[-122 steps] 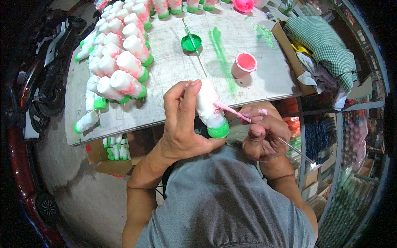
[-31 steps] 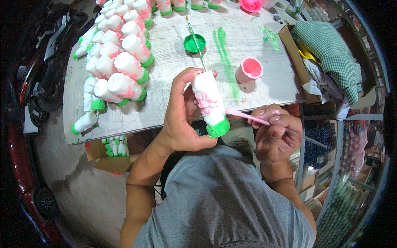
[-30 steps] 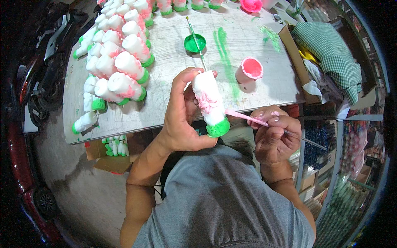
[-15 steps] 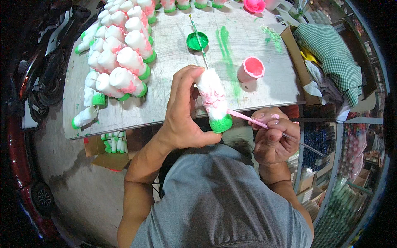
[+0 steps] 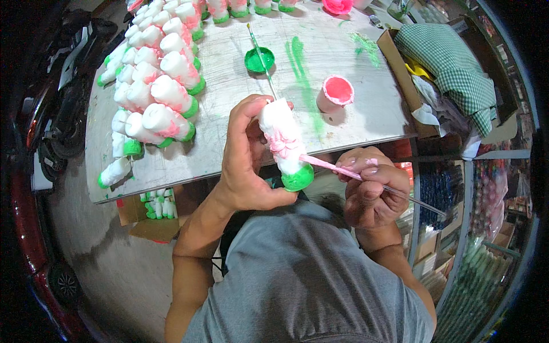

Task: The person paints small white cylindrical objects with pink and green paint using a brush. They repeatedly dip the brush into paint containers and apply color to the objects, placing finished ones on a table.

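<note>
Wearing a grey shirt [image 5: 309, 274], the person holds a white candle [image 5: 281, 134] in front of the bench's near edge. The left hand [image 5: 246, 166] has its fingers clamped on the candle, thumb at the green base and the others up by the top, so that it tilts, base toward the person. Pink raised patches mark its side. The right hand [image 5: 377, 191] has its fingers pinched together on a pink-coated brush [image 5: 329, 164], whose tip meets the candle's right side just above the green.

Below the bench, on the left, a cardboard box [image 5: 137, 211] holds small green-and-white pieces. On the bench [image 5: 223, 120], a pink cup [image 5: 327, 104] of pink paint stands beyond the hands. Farther back, a second brush [image 5: 253, 37] lies across a green bowl [image 5: 250, 66]. Packed rows of candles [image 5: 166, 94], white with pink patches and green bases, fill the left side. To the right, checked cloth [image 5: 452, 63] spills over an open carton [image 5: 398, 77]. A bright pink bowl [image 5: 337, 7] sits at the far edge.
</note>
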`<control>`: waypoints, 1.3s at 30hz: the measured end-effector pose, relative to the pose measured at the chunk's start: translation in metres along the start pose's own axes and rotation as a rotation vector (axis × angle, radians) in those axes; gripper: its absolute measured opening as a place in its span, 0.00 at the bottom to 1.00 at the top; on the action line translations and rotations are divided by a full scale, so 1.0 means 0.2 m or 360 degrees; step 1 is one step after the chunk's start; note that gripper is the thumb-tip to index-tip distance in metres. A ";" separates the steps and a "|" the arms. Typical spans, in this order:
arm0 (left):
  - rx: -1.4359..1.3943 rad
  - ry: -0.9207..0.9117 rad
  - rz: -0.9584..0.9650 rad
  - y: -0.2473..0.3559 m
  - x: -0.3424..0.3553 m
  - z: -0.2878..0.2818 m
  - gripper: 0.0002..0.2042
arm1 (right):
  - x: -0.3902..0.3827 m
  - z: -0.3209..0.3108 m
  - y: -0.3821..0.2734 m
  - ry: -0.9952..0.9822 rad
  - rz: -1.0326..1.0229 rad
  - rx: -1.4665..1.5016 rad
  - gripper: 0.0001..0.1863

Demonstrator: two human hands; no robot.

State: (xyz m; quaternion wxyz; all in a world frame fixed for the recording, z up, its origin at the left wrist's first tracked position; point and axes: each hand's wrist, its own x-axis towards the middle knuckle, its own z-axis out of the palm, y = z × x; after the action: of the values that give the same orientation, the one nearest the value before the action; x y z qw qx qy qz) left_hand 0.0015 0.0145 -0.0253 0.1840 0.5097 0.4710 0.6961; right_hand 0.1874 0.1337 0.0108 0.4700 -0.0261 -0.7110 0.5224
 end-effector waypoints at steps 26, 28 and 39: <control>-0.0423 -0.0078 0.0063 -0.01 0.01 0.00 0.62 | 0.02 0.00 0.04 0.0351 -0.0166 0.0111 0.17; -0.0527 0.0071 0.0020 -0.01 0.00 0.04 0.61 | 0.02 0.00 0.05 0.0380 -0.0233 0.0042 0.18; -0.0477 0.0020 0.0039 0.00 0.00 0.02 0.62 | 0.02 -0.01 0.10 0.0105 -0.0280 -0.0114 0.16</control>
State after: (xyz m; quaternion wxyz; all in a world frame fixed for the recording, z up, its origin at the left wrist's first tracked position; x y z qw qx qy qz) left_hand 0.0041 0.0168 -0.0249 0.2465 0.4778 0.3566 0.7641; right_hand 0.1770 0.1477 -0.0021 0.5361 0.0025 -0.7128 0.4522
